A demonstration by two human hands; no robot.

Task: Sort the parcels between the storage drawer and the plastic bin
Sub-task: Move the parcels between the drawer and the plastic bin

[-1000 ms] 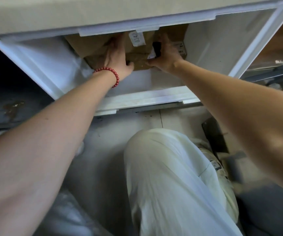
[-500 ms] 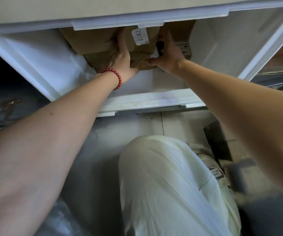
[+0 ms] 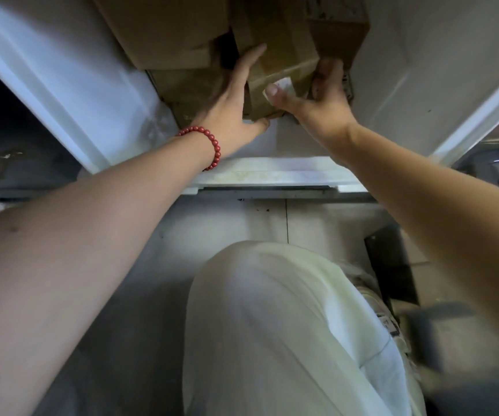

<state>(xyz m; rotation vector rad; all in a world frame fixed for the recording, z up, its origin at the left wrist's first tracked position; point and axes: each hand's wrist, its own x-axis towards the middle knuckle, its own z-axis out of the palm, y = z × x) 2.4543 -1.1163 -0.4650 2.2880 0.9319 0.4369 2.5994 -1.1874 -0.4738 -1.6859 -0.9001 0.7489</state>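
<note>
Squarely between left hand [image 3: 230, 111] and right hand [image 3: 323, 107], parcel [image 3: 278, 60], inside drawer [image 3: 272, 175]

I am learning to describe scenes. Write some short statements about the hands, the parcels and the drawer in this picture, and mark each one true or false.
1. The left hand and the right hand hold one brown parcel inside the white drawer. True.
2. The red bead bracelet is on the right wrist. False: it is on the left wrist.
3. The right thumb lies on the parcel's near face, beside a white label. True.
4. The held parcel is the only cardboard item in the drawer. False: another cardboard box lies to its left.
5. The person's knee rests inside the drawer. False: it is outside, on the near side of the drawer's front.
</note>
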